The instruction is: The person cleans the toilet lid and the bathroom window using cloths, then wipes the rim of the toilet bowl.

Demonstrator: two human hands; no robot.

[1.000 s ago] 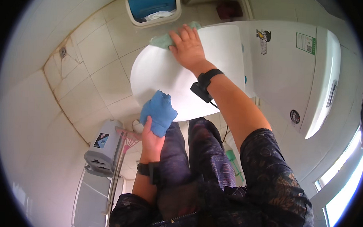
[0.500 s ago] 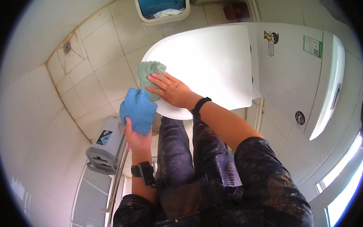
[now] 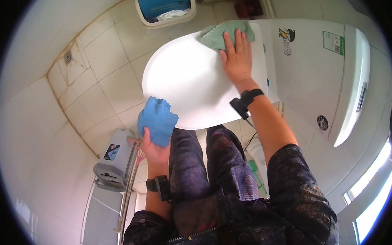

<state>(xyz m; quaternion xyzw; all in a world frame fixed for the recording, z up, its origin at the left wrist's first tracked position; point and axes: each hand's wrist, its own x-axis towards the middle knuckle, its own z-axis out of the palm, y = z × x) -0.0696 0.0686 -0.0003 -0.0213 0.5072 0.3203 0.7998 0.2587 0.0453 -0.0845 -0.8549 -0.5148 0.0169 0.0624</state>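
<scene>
The right arm reaches far forward and up from the lower right, nearly straight, its forearm bare below a dark patterned sleeve and a black band around the wrist. The right hand [image 3: 237, 59] lies flat, palm down, fingers spread and pointing away from the body. The left arm stays low and close to the body, bent at the elbow, with a black watch at the wrist. The left hand [image 3: 154, 149] is raised, its fingers curled closed in a grip.

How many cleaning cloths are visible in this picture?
2. A green cloth lies under the right hand on the closed white toilet lid. A blue cloth is held in the left hand. Others may be hidden.
</scene>
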